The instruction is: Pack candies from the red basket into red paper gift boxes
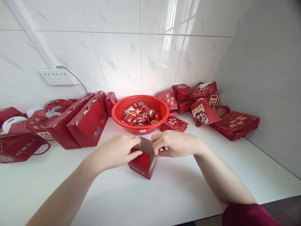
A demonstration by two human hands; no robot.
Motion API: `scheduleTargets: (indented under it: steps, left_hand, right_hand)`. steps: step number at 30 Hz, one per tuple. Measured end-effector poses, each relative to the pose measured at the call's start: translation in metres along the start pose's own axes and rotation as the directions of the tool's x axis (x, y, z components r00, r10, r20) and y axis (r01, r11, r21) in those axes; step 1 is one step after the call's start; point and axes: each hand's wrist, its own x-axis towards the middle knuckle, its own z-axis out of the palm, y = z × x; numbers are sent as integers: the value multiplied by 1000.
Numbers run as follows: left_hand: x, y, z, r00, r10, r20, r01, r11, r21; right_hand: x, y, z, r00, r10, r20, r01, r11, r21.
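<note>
A small red gift box [141, 168] stands on the white table in front of me, its top open and part of its pale inside showing. My left hand [123, 147] pinches the box's left upper edge, with the thumb laid over the opening. At the right upper edge, my right hand [172, 143] grips a side flap between thumb and bent fingers. Just behind the box sits a red plastic basket [117, 113] with many wrapped candies [142, 114] in it. What lies at the bottom of the box is hidden from me.
Tall red boxes [86, 125] stand in a row at left, beside a red box with a cord handle [21, 147]. More red boxes [235, 124] lie piled at right. A socket strip [57, 77] is on the tiled wall; a grey panel [265, 88] bounds the right side.
</note>
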Motion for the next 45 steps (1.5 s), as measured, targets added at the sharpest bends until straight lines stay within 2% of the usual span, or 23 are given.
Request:
scheduleTargets:
  steps: [2,4,8,12,16,20,23,27,30,34,39,42,45]
  left_hand:
    - [-4,-6,-4,997,-70,17,71,997,-19]
    - [-7,-11,-10,987,-138,83,143,988,-53]
    - [-10,-15,-22,936,-258,240,288,952,-98]
    - [-5,-20,-25,907,-257,333,336,918,-208]
    - [0,-38,-16,881,-264,392,408,844,-349]
    - [3,-53,-8,841,-243,483,442,824,-355]
    - [6,-51,-4,851,-251,462,394,886,-244]
    - [10,-40,4,897,-314,311,361,926,-106]
    - [14,-36,13,900,-369,233,390,920,-49]
    - [18,-39,24,854,-401,331,458,882,-114]
    - [24,-46,32,835,-325,445,471,840,-269]
    - [27,-48,33,810,-302,502,505,795,-336]
    - [27,-49,32,803,-305,513,522,775,-357]
  right_hand:
    - [-1,1,1,999,19,49,-20,1000,12]
    - [-3,0,1,996,53,78,-54,999,9]
    - [-6,0,1,983,144,118,-146,989,6]
    - [-7,1,0,965,195,178,-201,979,16]
    - [-8,1,-1,958,221,184,-227,974,9]
    - [-9,0,-3,949,244,197,-252,968,17]
    - [-8,-1,-5,944,243,225,-263,963,63]
    - [-7,0,-5,935,249,254,-287,950,126]
    - [-4,2,-3,933,253,257,-289,951,113]
    - [-1,2,3,925,291,243,-313,948,59]
    - [-1,-1,13,916,386,105,-377,921,-100]
    - [3,-3,20,926,370,81,-351,918,-186]
    - [9,-5,25,934,350,74,-318,908,-274]
